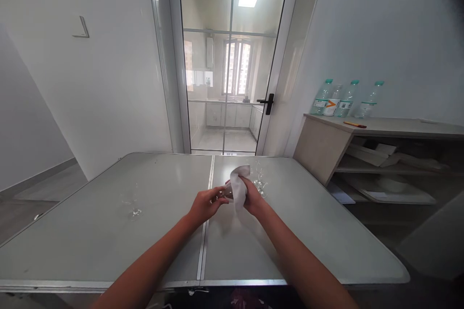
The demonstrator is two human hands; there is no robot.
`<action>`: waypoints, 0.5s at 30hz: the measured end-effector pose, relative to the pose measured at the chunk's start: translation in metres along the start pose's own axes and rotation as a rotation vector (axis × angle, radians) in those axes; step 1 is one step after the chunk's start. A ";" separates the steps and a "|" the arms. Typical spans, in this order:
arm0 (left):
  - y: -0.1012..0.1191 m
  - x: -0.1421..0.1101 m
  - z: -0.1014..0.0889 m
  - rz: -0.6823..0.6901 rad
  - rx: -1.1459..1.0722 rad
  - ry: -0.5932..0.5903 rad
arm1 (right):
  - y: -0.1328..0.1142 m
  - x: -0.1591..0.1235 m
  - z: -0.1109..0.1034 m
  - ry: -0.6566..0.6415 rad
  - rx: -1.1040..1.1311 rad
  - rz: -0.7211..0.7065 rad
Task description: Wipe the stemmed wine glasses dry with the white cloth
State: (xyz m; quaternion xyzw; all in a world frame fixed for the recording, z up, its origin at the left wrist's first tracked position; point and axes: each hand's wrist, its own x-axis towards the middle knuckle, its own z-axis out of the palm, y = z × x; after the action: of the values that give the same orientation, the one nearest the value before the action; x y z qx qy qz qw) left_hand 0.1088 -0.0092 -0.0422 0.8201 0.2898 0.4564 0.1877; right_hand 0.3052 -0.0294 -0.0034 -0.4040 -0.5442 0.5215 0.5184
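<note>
Left hand: thumb and fingers were pinched on a clear glass, its outline partly hidden. Right hand: fingers were closed around a white cloth, which lay against the glass and stood up above the fingers. The glass sat between the two hands, over the table.

Handling note (judgement): thin glass would favour a light, steady pinch from the left, with cloth kept between the right fingers and the glass, even pressure, and no twisting against a stem. Elbow room on the right looked tight.

Surface: pale grey table, glossy, metal-edged; a metal seam ran beneath the left hand. One stemmed glass stood well to the left of the left hand; a group of stemmed glasses stood just beyond and right of the right hand, count unclear.

Room: glazed door ahead of both hands, black handle. Far right of the right hand, a wooden cabinet bore plastic bottles.
</note>
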 end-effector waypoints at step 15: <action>0.000 0.008 0.014 -0.334 -0.281 0.215 | 0.070 0.000 0.034 0.056 -0.063 -0.127</action>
State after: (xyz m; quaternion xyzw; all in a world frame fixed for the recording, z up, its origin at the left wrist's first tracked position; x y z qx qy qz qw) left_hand 0.1239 -0.0047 -0.0438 0.6731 0.3734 0.5396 0.3410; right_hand 0.2646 -0.0255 -0.0697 -0.3990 -0.5701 0.4586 0.5526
